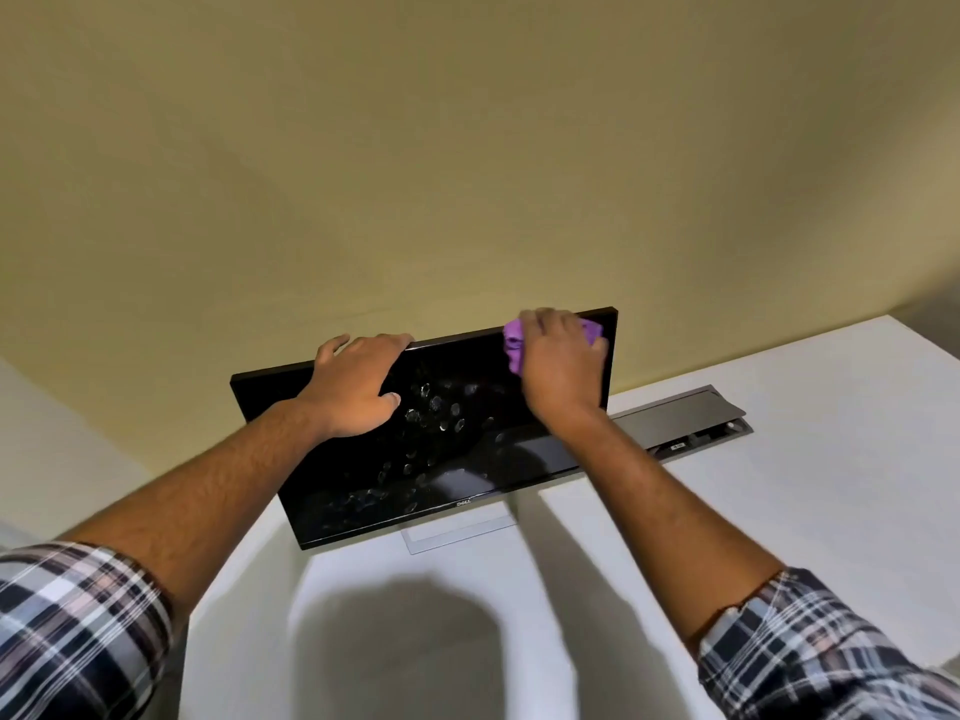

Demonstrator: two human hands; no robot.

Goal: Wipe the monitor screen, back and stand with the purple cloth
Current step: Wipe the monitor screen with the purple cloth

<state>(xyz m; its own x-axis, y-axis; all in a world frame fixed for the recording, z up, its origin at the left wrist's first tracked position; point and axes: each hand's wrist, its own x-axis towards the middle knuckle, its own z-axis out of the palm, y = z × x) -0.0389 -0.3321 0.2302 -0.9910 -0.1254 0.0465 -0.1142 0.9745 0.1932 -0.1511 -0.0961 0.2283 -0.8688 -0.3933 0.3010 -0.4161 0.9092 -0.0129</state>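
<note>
- Left hand (358,387): arm outstretched, fingers curled over monitor (441,449) top edge, thumb on screen.
- Right hand (558,366): fingers pressing purple cloth (513,345) against screen's upper right corner.

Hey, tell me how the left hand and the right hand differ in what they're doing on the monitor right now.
The left hand grips the top edge of the monitor bare, fingers hooked over it, thumb on the glass; the right hand presses the purple cloth against the screen. The left hand sits near the middle of the top edge; the right hand works the upper right corner. Both rest on the monitor's upper part, above the fingerprint smudges.
</note>
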